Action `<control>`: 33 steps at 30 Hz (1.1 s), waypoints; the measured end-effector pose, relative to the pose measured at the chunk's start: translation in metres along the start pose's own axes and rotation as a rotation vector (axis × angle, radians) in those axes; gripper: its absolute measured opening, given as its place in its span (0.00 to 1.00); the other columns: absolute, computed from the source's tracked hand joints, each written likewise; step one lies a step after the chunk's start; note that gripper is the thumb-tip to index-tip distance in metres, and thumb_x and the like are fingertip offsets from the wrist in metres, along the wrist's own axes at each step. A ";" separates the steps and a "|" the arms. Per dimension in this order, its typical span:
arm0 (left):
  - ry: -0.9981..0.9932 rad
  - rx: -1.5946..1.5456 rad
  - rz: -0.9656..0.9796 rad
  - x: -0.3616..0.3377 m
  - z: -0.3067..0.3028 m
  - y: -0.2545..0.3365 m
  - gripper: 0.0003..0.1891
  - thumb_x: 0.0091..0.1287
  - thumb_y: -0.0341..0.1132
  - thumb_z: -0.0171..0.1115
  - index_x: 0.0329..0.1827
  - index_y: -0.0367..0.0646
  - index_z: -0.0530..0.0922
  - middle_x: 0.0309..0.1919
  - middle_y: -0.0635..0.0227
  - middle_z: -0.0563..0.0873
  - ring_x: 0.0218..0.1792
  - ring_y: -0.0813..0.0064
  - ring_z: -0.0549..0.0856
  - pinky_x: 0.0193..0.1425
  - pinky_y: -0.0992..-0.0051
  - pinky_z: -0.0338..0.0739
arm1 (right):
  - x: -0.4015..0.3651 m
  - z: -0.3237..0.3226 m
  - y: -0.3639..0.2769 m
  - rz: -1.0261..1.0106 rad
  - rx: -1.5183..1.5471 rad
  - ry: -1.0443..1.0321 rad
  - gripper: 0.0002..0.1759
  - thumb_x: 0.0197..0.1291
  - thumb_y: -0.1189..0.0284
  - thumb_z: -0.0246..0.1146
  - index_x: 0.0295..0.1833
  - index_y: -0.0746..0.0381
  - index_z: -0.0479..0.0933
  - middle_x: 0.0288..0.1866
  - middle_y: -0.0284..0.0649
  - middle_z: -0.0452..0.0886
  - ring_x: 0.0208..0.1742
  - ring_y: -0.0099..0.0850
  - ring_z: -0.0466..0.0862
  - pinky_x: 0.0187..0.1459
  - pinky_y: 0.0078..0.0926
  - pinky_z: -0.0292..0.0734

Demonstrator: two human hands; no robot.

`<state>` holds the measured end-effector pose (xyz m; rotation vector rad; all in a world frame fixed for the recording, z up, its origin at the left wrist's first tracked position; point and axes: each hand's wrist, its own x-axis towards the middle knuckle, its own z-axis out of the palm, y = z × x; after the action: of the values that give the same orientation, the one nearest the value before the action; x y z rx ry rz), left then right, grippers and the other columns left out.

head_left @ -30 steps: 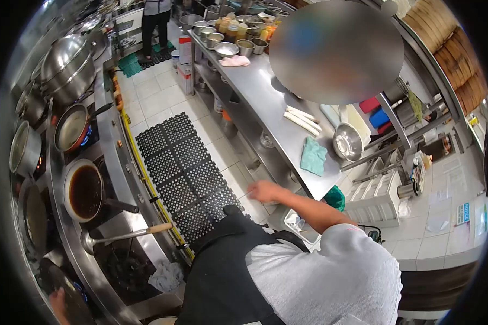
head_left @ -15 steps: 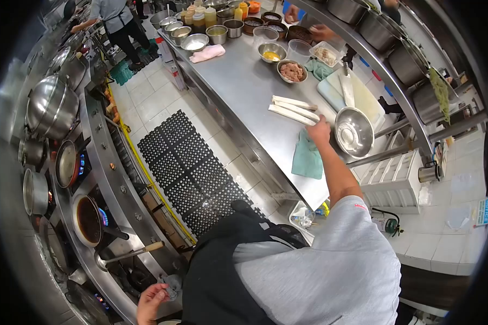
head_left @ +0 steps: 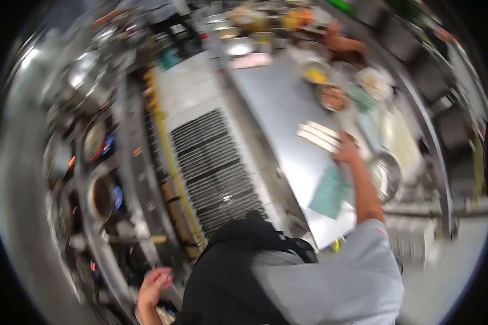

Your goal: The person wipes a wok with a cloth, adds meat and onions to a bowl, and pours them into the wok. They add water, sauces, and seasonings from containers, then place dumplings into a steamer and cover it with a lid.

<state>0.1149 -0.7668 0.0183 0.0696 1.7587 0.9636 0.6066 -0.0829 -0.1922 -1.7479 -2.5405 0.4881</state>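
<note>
White stalks (head_left: 320, 137), right hand (head_left: 346, 148) newly at ends

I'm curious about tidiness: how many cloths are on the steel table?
3: pink cloth at the far end, green cloth near the right hand, second green cloth by the meat. Blur may hide more.

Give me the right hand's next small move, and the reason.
Probably close the right hand around the near ends of the white sticks: its fingers are at those ends, though blur hides whether they grip, and the sticks lie on the steel counter.
</note>
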 end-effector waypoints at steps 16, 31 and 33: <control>-0.146 -0.214 0.005 0.012 0.046 -0.109 0.19 0.77 0.49 0.65 0.59 0.46 0.83 0.44 0.83 0.85 0.42 0.89 0.80 0.50 0.81 0.75 | -0.053 0.007 -0.086 -0.097 -0.032 0.164 0.48 0.55 0.62 0.70 0.81 0.60 0.59 0.65 0.62 0.71 0.66 0.63 0.75 0.66 0.53 0.74; 0.172 -0.115 -0.391 0.017 0.076 -0.312 0.18 0.75 0.49 0.66 0.57 0.47 0.86 0.41 0.77 0.88 0.38 0.82 0.83 0.39 0.75 0.78 | -0.048 0.025 -0.055 -0.107 0.085 0.195 0.39 0.54 0.78 0.64 0.75 0.56 0.67 0.63 0.56 0.77 0.63 0.59 0.78 0.65 0.50 0.75; 0.199 -0.178 -0.429 0.005 0.080 -0.336 0.18 0.74 0.49 0.67 0.58 0.48 0.86 0.42 0.75 0.88 0.38 0.80 0.83 0.39 0.75 0.78 | -0.050 0.019 -0.059 -0.168 0.059 0.210 0.39 0.53 0.79 0.62 0.75 0.58 0.67 0.61 0.57 0.78 0.64 0.59 0.78 0.65 0.50 0.75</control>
<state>0.3102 -0.9441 -0.2042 -0.5130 1.7598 0.8236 0.5682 -0.1526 -0.1865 -1.4640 -2.4695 0.3477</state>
